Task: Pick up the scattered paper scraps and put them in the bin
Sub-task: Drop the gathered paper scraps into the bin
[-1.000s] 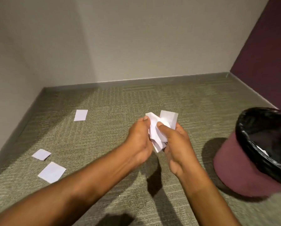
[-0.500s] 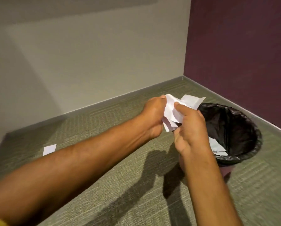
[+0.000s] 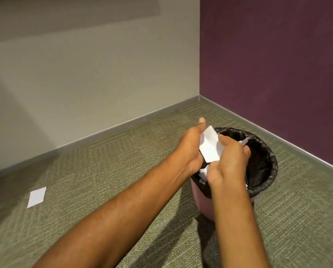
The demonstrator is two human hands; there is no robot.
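Both hands are over the mouth of the bin (image 3: 269,151), a maroon bin with a black liner. Between them they hold a bunch of white paper scraps (image 3: 210,149). My left hand (image 3: 190,151) cups the bunch from the left, with its thumb lifted straight up off the paper and its fingers hidden behind it. My right hand (image 3: 229,161) grips the bunch from the right with curled fingers. More white paper shows inside the liner below the hands. One flat white scrap (image 3: 36,196) lies on the carpet far to the left.
The bin stands near the corner where a grey wall (image 3: 94,84) meets a purple wall (image 3: 277,64). Green patterned carpet (image 3: 123,161) stretches to the left and front of the bin.
The view swung right toward the corner. Both hands carried the scraps from beside the bin to above its opening and lowered them. My left thumb has lifted off the paper.
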